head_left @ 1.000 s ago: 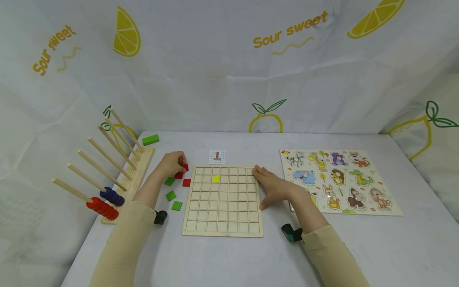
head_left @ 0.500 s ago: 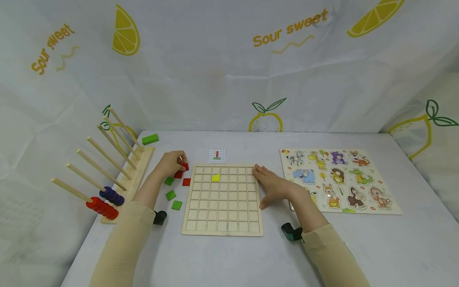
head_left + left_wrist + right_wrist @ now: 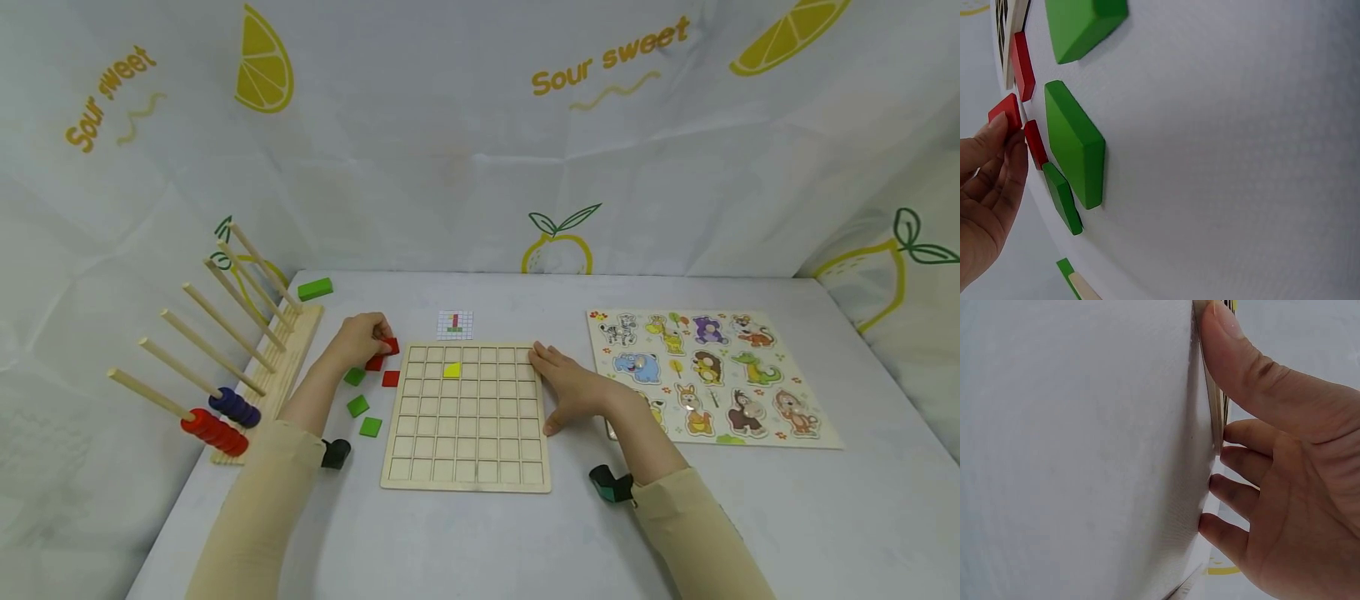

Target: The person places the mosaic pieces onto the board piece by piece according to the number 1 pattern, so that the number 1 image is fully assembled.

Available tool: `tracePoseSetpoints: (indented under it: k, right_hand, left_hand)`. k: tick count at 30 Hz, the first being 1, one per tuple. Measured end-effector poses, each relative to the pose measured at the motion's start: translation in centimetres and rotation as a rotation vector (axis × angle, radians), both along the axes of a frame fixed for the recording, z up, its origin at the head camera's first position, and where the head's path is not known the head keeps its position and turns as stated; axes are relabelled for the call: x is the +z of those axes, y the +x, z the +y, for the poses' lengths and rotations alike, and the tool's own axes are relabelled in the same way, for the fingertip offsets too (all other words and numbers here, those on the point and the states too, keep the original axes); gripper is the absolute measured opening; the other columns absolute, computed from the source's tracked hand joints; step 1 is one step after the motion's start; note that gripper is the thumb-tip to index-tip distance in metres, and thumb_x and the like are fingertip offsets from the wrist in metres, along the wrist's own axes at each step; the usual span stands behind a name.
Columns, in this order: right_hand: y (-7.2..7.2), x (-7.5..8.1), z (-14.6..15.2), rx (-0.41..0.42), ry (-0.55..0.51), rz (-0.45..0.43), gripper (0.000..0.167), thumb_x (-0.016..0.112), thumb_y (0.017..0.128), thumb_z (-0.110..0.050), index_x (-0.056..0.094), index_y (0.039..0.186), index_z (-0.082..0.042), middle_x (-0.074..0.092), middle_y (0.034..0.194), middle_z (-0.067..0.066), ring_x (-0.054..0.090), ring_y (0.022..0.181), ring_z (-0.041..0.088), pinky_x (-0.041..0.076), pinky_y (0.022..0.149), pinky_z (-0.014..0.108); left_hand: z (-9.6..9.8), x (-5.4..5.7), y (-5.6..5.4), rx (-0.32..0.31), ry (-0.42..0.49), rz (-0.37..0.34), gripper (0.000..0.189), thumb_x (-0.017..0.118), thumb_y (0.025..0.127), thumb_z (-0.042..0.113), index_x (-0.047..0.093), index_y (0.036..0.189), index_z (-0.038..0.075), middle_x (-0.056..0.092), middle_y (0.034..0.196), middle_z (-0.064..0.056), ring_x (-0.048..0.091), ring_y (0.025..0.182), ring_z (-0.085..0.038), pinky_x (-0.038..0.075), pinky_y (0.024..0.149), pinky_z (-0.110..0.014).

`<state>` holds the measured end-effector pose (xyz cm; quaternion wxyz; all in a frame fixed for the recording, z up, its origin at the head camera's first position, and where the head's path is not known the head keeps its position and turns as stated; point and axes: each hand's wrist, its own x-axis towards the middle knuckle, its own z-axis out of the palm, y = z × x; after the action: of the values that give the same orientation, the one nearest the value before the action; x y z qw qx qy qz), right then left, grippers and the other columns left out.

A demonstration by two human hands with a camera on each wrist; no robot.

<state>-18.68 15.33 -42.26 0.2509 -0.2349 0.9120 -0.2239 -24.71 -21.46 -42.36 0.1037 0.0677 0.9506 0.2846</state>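
Note:
My left hand (image 3: 360,340) pinches a red square tile (image 3: 1005,115) between thumb and fingers, left of the wooden grid board (image 3: 467,481). Beneath that tile lies a second red tile (image 3: 374,363); a third red tile (image 3: 391,379) is by the board's left edge. Several green tiles (image 3: 358,406) lie nearer the front. In one cell of the board's second row sits a yellow piece (image 3: 452,370) with a slanted side. My right hand (image 3: 573,389) rests along the board's right edge, thumb and fingers spread, touching the rim in the right wrist view.
A small pattern card (image 3: 454,325) lies behind the board. To the left stands a wooden peg rack (image 3: 300,350) with red rings (image 3: 213,432) and blue rings (image 3: 234,407). An animal puzzle board (image 3: 720,433) is at the right. A green block (image 3: 315,289) sits at the back left.
The red tile in my left hand has shifted slightly to the right, toward the board. My right hand stays at the board's right edge.

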Motion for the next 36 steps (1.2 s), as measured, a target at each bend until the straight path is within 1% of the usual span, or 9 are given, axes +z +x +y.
tracePoseSetpoints:
  k: [2,6,9,12,16,22,27,30,36]
  right_hand:
    - [0.0,0.0,0.0,0.000,-0.001,-0.001,0.119,0.089,0.069,-0.022,0.013,0.156,0.002,0.001,0.167,0.018,0.002,0.155,0.041,0.012,0.124,0.057]
    - [0.0,0.0,0.0,0.000,-0.003,-0.003,0.119,0.089,0.069,-0.022,0.012,0.156,0.002,0.000,0.167,0.018,0.001,0.155,0.041,0.011,0.124,0.057]
    - [0.0,0.0,0.0,-0.001,-0.006,-0.003,0.120,0.089,0.068,-0.022,0.012,0.156,0.002,0.000,0.167,0.018,0.001,0.155,0.041,0.011,0.124,0.057]
    - [-0.1,0.0,0.0,0.003,-0.007,0.001,0.120,0.090,0.068,-0.022,0.013,0.156,0.002,0.001,0.167,0.019,0.002,0.155,0.041,0.012,0.124,0.057]
    - [-0.1,0.0,0.0,0.008,-0.004,0.009,0.119,0.090,0.068,-0.023,0.014,0.156,0.003,0.002,0.167,0.019,0.003,0.154,0.042,0.013,0.124,0.057]
    - [-0.1,0.0,0.0,0.005,-0.003,0.010,0.119,0.090,0.068,-0.023,0.014,0.156,0.002,0.002,0.167,0.019,0.003,0.154,0.041,0.013,0.124,0.057]
    - [0.0,0.1,-0.1,0.000,0.004,0.011,0.119,0.089,0.068,-0.023,0.013,0.156,0.002,0.002,0.167,0.018,0.003,0.155,0.041,0.013,0.124,0.057]
    - [0.1,0.2,-0.1,-0.005,0.011,0.011,0.119,0.089,0.068,-0.023,0.013,0.156,0.002,0.002,0.167,0.018,0.003,0.155,0.040,0.013,0.124,0.057]
    - [0.0,0.1,-0.1,-0.003,0.018,0.014,0.119,0.090,0.068,-0.023,0.014,0.156,0.001,0.002,0.167,0.018,0.003,0.155,0.041,0.014,0.124,0.057]
  left_hand:
    - [0.1,0.0,0.0,0.007,0.019,-0.006,0.011,0.068,0.089,0.003,0.064,0.100,0.001,0.066,0.097,-0.014,0.060,0.087,-0.023,0.049,0.073,-0.027]
    - [0.5,0.1,-0.1,0.003,0.043,0.012,0.011,0.067,0.090,0.003,0.064,0.099,0.001,0.066,0.098,-0.015,0.061,0.088,-0.024,0.049,0.073,-0.027]
    - [0.9,0.3,-0.1,-0.004,0.044,0.037,0.010,0.067,0.090,0.003,0.064,0.099,0.001,0.067,0.099,-0.016,0.062,0.090,-0.025,0.050,0.075,-0.029]
    - [1.5,0.4,0.0,0.003,0.047,0.042,0.010,0.067,0.090,0.004,0.064,0.099,0.001,0.067,0.100,-0.016,0.062,0.093,-0.027,0.050,0.077,-0.032]
    - [2.2,0.7,0.1,-0.002,0.058,0.047,0.011,0.068,0.090,0.005,0.064,0.100,0.002,0.068,0.101,-0.016,0.063,0.095,-0.028,0.052,0.080,-0.035]
    - [3.5,0.9,0.4,-0.035,0.081,0.061,0.011,0.068,0.090,0.006,0.064,0.100,0.002,0.069,0.102,-0.015,0.065,0.098,-0.029,0.053,0.087,-0.039]
    - [5.0,1.4,0.8,-0.064,0.085,0.049,0.009,0.067,0.091,0.005,0.064,0.100,0.003,0.069,0.102,-0.015,0.065,0.100,-0.029,0.053,0.090,-0.041]
    - [5.9,1.5,0.9,-0.092,0.084,0.045,0.008,0.067,0.091,0.005,0.064,0.099,0.003,0.068,0.102,-0.014,0.064,0.099,-0.028,0.053,0.091,-0.040]
    - [7.4,1.7,1.2,-0.150,0.116,0.039,0.008,0.067,0.091,0.004,0.064,0.098,0.003,0.069,0.101,-0.013,0.064,0.095,-0.027,0.053,0.086,-0.036]
